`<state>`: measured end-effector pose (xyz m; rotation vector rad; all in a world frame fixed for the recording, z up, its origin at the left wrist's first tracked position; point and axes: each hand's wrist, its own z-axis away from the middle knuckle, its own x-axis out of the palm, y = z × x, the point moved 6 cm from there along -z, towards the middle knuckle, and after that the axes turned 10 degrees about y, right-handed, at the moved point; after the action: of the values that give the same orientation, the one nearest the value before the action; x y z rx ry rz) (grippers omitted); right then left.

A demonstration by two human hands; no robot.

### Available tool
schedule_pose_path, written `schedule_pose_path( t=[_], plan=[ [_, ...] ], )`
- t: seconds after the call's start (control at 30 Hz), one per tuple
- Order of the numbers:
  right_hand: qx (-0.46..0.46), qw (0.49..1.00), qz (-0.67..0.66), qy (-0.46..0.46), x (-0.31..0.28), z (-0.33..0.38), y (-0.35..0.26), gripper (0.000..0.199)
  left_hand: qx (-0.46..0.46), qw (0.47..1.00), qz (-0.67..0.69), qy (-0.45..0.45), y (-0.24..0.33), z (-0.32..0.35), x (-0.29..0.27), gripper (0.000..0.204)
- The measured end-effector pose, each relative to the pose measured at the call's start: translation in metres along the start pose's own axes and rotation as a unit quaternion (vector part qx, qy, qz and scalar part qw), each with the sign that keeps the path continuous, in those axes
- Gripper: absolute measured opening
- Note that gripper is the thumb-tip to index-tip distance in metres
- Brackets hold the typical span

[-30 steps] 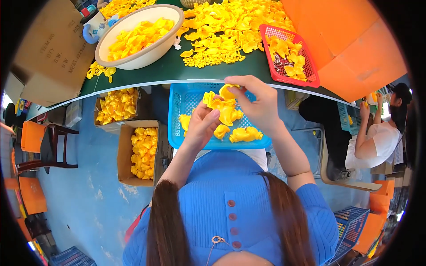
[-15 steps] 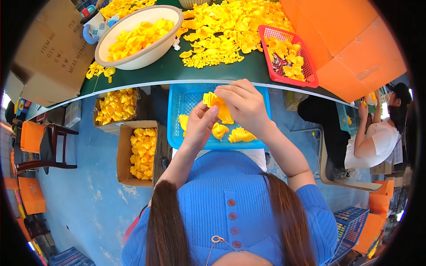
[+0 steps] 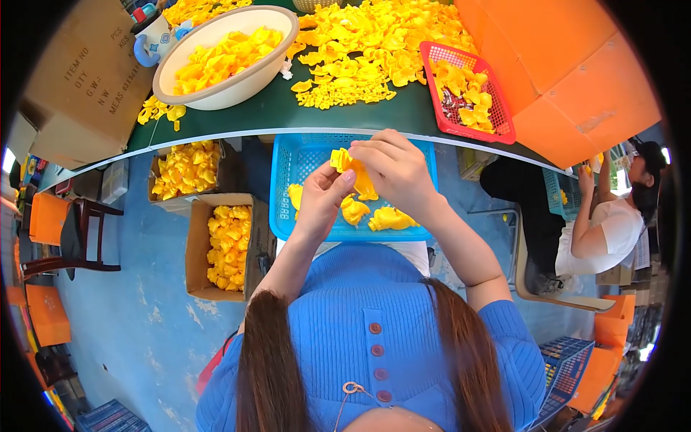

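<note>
Over a blue plastic basket (image 3: 286, 162), both of my hands are closed on one yellow plastic part. My left hand (image 3: 324, 198) pinches the part between thumb and fingers from the left. From the right, my right hand (image 3: 392, 169) has its fingers bent over the top of the yellow plastic part (image 3: 365, 185). A small ridged yellow end (image 3: 339, 159) sticks up between the two hands; whether it is a separate piece I cannot tell. Below them, several curved yellow parts (image 3: 392, 219) lie loose in the basket.
A green table (image 3: 288, 115) ahead bears heaped yellow pieces (image 3: 385, 43), a cream basin (image 3: 241, 92) and a red basket (image 3: 502, 119). Cardboard boxes (image 3: 196, 248) of yellow parts stand at left. An orange box (image 3: 576, 79) is at far right; a co-worker (image 3: 601, 234) sits below it.
My hands hold almost the same pose on the yellow part. The whole view has shifted very slightly.
</note>
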<state>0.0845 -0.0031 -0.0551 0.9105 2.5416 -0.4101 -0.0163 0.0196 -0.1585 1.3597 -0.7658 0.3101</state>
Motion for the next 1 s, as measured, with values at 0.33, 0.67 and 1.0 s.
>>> schedule_pose_path(
  t=[0.33, 0.67, 1.0],
  plan=[
    [0.071, 0.997, -0.030, -0.009, 0.000, -0.004, 0.013, 0.017, 0.010, 1.000, -0.024, 0.014, 0.000, -0.003, -0.002, 0.035],
    [0.040, 0.999, 0.001, -0.022, -0.003, -0.012, 0.005, 0.016, 0.024, 1.000, -0.013, 0.006, 0.000, -0.002, -0.002, 0.036],
    [0.049, 0.998, -0.001, -0.027, -0.006, -0.013, 0.006, 0.016, 0.011, 1.000, -0.019, 0.012, -0.002, -0.003, -0.002, 0.036]
  ],
)
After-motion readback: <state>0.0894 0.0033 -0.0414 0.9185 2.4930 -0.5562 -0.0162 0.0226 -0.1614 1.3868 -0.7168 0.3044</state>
